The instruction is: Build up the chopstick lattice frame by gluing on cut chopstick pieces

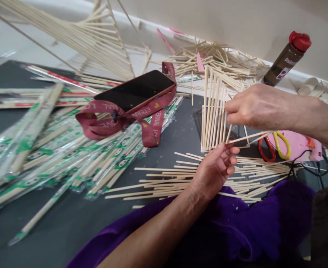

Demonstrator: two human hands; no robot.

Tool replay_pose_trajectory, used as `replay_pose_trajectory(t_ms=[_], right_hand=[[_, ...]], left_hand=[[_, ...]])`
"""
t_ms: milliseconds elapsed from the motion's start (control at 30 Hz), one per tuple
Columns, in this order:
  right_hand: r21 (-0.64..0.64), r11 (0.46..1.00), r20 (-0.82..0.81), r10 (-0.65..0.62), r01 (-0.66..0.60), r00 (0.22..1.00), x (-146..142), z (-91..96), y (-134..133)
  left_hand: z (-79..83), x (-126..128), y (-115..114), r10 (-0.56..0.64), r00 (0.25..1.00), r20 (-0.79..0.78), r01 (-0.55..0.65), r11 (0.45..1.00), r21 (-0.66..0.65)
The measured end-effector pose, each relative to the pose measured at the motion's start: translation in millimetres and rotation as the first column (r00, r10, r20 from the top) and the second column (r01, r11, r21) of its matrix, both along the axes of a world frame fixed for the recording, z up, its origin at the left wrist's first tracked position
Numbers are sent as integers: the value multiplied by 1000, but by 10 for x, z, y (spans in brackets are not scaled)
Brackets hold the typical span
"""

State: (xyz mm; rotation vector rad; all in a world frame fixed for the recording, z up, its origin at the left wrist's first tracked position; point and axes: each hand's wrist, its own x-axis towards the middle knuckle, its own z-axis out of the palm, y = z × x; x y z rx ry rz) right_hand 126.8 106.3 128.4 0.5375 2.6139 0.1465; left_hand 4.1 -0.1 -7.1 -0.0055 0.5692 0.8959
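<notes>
Fingers of the left hand [212, 169] pinch a stick [246, 138]; the right hand [255, 108] grasps a frame [214, 115], centre right

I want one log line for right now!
left hand: pinching wooden-stick frame | right hand: holding it, farther up in view | nearby: scissors, smartphone

You have soft, middling indoor light; the wall [236, 18] reads flat grey. Your left hand [213, 169] and right hand [256, 106] are evenly lit. The plastic wrappers [69, 152] throw whitish glare, and the phone [137, 91] shows tiny glints. Your purple cloth [287, 208] sinks toward black below. Fine detail looks smeared, and the bottle's [284, 63] lettering is soft.
</notes>
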Motion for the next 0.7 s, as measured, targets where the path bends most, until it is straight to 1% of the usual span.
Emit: replay_pose_trajectory(t_ms=[233,500,600,700], right_hand=[[17,1000,25,15,-15,1000,-39,12,-4],[22,999,-3,36,-36,999,-10,-8,18],[8,999,-18,39,-39,999,-8,-4,13],[0,999,1,38,-38,999,-19,5,9]], left_hand=[[-5,6,-4,-3,1000,0,3,1000,4],[-2,11,-1,-1,1000,-23,2,1000,9],[-4,10,-1,1,1000,-31,-1,1000,11],[1,14,0,2,999,-51,-1,1000,18]])
